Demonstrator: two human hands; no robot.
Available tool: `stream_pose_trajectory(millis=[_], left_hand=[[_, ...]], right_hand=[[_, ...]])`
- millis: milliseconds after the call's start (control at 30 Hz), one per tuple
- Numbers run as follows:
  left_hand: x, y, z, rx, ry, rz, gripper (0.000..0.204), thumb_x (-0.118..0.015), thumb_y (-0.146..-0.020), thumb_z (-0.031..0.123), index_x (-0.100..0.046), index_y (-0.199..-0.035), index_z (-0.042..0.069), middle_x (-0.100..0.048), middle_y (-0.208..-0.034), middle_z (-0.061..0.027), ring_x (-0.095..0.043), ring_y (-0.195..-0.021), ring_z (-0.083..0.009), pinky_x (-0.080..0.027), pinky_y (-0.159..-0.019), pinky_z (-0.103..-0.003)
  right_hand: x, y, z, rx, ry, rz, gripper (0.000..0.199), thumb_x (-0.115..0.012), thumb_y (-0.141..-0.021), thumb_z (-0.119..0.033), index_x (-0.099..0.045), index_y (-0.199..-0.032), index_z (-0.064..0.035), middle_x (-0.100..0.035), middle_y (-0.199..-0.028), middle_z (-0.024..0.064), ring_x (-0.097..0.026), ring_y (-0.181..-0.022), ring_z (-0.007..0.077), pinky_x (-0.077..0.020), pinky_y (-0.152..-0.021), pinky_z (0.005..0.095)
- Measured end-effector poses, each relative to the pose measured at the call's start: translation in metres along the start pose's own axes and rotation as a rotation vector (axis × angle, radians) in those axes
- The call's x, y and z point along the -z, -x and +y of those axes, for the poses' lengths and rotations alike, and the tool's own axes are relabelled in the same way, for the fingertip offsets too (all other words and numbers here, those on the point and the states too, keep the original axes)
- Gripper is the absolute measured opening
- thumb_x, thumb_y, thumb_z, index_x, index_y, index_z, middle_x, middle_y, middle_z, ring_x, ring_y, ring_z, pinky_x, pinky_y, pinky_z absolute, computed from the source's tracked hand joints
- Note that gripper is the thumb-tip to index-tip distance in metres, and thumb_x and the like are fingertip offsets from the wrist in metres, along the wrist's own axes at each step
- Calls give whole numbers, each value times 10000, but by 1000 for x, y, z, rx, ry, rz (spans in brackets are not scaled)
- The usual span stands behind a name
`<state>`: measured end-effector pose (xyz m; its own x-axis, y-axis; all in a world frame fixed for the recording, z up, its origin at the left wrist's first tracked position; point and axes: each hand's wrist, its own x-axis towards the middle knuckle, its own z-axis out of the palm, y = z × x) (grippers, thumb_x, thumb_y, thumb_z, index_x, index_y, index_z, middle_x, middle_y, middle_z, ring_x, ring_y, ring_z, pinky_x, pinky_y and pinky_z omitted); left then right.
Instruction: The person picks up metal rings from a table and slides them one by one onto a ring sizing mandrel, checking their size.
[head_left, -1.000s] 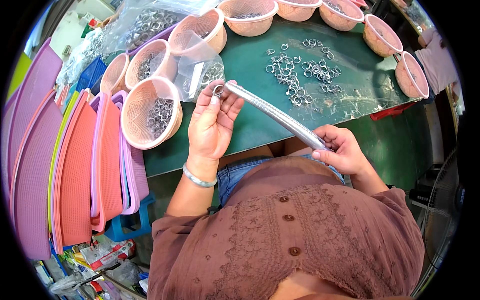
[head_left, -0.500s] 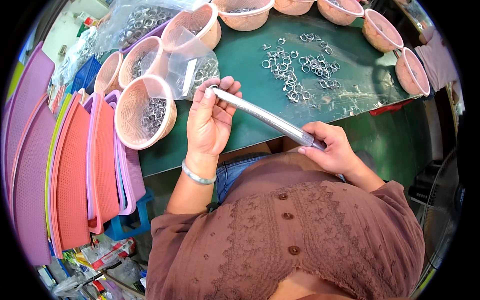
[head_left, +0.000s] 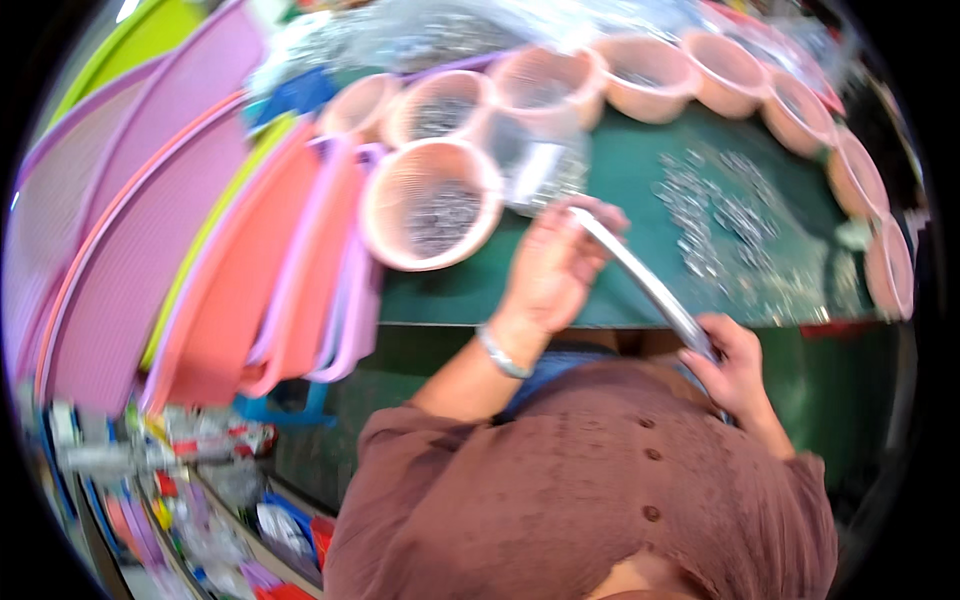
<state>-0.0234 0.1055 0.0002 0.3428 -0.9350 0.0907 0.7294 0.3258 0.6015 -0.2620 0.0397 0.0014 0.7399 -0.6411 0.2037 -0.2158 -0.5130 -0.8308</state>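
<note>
A slim silver ring mandrel [head_left: 652,285] slants across in front of me above the table's near edge. My right hand [head_left: 735,368] is closed around its thick lower end. At the thin upper end, my left hand [head_left: 553,272] pinches a small ring between thumb and fingers, palm turned up. Blur smears the ring now; it shows better in the earlier frame. Beyond the mandrel, several loose silver rings [head_left: 742,228] lie in loose piles on the green table [head_left: 620,180]. Just past my left fingers sits a clear plastic bag [head_left: 560,180] with rings and a white label.
Peach plastic baskets curve around the table's far side; the nearest basket [head_left: 425,163] holds many rings. Stacked purple, orange and green plastic baskets [head_left: 150,260] rise at my left. Bagged goods [head_left: 215,440] fill the space below them. Large clear bags [head_left: 430,40] lie at the back.
The view has swung, so the table and baskets appear farther right, and the picture is blurred. Both hands keep about the same hold on the mandrel and the ring.
</note>
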Motion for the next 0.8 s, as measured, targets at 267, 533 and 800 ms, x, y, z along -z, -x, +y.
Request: stream_pose_trajectory(millis=[267, 533, 800], left_hand=[[-4, 11, 2, -23, -20, 44, 167, -486, -898, 157, -501, -1040, 69, -593, -992, -86, -578, -949, -196, -466, -837, -322], [-6, 25, 16, -42, -267, 151, 159, -497, -895, 197, -552, -1010, 101, -592, -919, -7, -547, -826, -87, -439, -715, -245], [-17, 24, 10, -34, -290, 175, 172, -518, -884, 206, -560, -1005, 91, -593, -888, -2, -547, -803, -82, -437, -683, -233]], right_hand=[[-17, -11, 7, -104, -342, -34, 229, -627, -706, 38, -523, -910, 19, -483, -681, -32, -388, -575, 27, -313, -511, 170], [-23, -23, 9, 1, -298, -131, 230, -612, -724, 17, -509, -929, 4, -451, -710, -53, -373, -611, 19, -281, -551, 164], [-21, -19, 14, 43, -307, -47, 245, -630, -699, 37, -520, -917, 17, -485, -671, -18, -400, -579, 40, -323, -520, 176]])
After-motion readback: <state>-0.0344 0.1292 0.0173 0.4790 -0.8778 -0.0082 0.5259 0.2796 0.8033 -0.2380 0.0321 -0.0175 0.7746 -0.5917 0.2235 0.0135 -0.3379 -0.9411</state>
